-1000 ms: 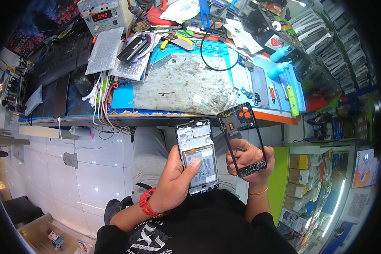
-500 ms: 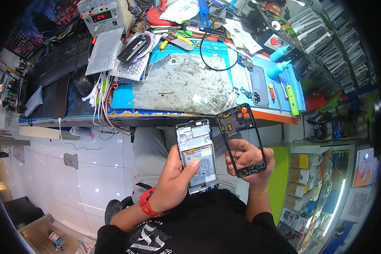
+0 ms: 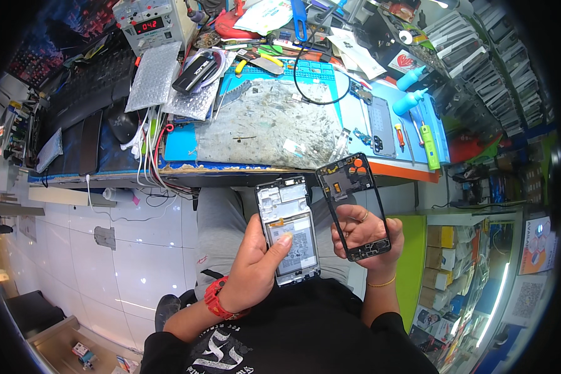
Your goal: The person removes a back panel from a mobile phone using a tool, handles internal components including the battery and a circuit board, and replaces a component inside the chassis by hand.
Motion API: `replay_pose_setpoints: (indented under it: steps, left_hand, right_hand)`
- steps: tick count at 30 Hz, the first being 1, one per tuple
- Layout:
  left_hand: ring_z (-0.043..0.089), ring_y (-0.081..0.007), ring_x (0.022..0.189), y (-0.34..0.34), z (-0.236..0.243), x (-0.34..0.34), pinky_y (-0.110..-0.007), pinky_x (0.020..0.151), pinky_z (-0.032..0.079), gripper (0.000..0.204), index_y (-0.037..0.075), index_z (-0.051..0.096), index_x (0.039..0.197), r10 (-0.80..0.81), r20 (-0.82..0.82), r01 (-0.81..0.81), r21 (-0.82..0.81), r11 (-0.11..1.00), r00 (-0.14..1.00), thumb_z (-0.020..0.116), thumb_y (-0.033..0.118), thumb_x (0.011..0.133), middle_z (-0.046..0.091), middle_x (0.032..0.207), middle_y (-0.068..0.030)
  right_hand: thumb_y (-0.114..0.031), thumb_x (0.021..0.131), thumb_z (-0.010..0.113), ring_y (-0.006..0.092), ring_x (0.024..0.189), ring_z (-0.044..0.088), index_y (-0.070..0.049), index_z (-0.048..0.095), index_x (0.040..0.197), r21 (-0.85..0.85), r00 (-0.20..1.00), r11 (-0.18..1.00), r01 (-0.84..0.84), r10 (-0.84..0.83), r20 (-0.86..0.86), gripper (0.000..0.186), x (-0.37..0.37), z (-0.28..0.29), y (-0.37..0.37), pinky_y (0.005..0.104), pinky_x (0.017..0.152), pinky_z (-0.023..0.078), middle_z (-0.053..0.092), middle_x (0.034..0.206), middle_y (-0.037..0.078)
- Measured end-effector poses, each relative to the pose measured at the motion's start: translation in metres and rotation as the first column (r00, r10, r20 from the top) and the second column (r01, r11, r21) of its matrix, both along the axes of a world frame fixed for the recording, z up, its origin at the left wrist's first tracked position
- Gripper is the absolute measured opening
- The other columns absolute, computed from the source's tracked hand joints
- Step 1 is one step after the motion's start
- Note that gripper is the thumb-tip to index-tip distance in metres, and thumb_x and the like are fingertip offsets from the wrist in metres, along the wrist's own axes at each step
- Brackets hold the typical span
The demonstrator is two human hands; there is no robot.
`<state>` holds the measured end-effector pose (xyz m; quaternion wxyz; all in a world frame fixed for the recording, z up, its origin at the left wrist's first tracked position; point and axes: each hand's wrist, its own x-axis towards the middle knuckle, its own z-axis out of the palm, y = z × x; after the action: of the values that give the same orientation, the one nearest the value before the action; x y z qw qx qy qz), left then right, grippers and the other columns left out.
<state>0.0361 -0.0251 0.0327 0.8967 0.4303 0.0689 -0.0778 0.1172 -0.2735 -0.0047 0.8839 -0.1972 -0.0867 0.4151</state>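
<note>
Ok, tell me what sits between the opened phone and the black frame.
Nothing. In the head view the opened phone in the left hand and the black phone frame in the right hand stand apart; only the grey trousers show through the gap.

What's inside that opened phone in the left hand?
The opened phone shows a pale battery and a silvery metal frame inside. The left hand and its thumb cover the lower left side, hiding what lies there.

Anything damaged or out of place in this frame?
Opened phone body in left hand and bare black phone frame in right hand are apart. Grey work mat is badly scuffed and stained.
</note>
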Motion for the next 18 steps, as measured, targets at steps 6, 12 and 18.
replay_pose_setpoints:
  steps: [6,12,18]
  left_hand:
    - [0.052,-0.0153,0.128,0.003,-0.009,-0.004,-0.035,0.108,0.042,0.041,-0.001,0.035,0.144,0.032,-0.015,-0.031,0.010,0.999,0.999,0.049,0.004,0.105,0.054,0.138,-0.0131]
    - [0.062,-0.0198,0.118,0.023,-0.014,-0.012,-0.037,0.103,0.049,0.041,-0.002,0.037,0.143,0.098,-0.056,-0.098,0.005,0.995,0.994,0.048,0.003,0.104,0.058,0.132,-0.0142]
    - [0.070,-0.0333,0.108,0.028,-0.005,-0.012,-0.046,0.095,0.057,0.046,-0.003,0.035,0.145,0.253,-0.070,-0.250,0.051,0.967,0.965,0.043,0.001,0.101,0.061,0.130,-0.0217]
  right_hand:
    - [-0.049,0.091,0.063,0.0301,0.113,0.061,0.004,0.039,0.148,-0.274,0.991,0.959,0.067,-0.032,0.131,0.081,0.000,0.008,-0.001,0.0403,0.099,0.051,0.056,0.130,0.029]
    - [-0.032,0.087,0.071,0.0284,0.112,0.060,0.002,0.045,0.144,-0.625,0.576,0.360,0.692,0.246,0.779,0.071,0.022,0.049,0.022,0.0403,0.094,0.048,0.060,0.125,0.020]
    - [-0.032,0.080,0.077,0.0376,0.110,0.057,0.003,0.049,0.139,-0.161,-0.101,0.330,0.930,0.651,0.752,0.074,0.082,0.050,0.094,0.0469,0.095,0.046,0.059,0.117,0.022]
